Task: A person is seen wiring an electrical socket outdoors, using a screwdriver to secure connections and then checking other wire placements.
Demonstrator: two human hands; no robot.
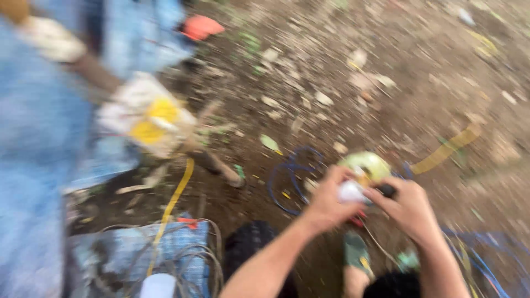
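The frame is blurred by motion. My left hand [326, 200] and my right hand [409, 207] meet low in the middle, over bare soil. The left hand's fingers close on a small white object [351, 192]. My right hand pinches a small black piece [387, 190] right beside it. Just behind both hands lies a round yellow-green object [369, 164]. Blue wire [287, 177] loops on the ground to the left of my left hand.
Another person in blue clothing fills the left side; their gloved hand [148, 117], white and yellow, grips a stick. A plaid bag with grey wires [176, 255] lies bottom left, crossed by a yellow strip [175, 197]. A yellow strap [448, 148] lies right. My sandalled foot [356, 258] is below.
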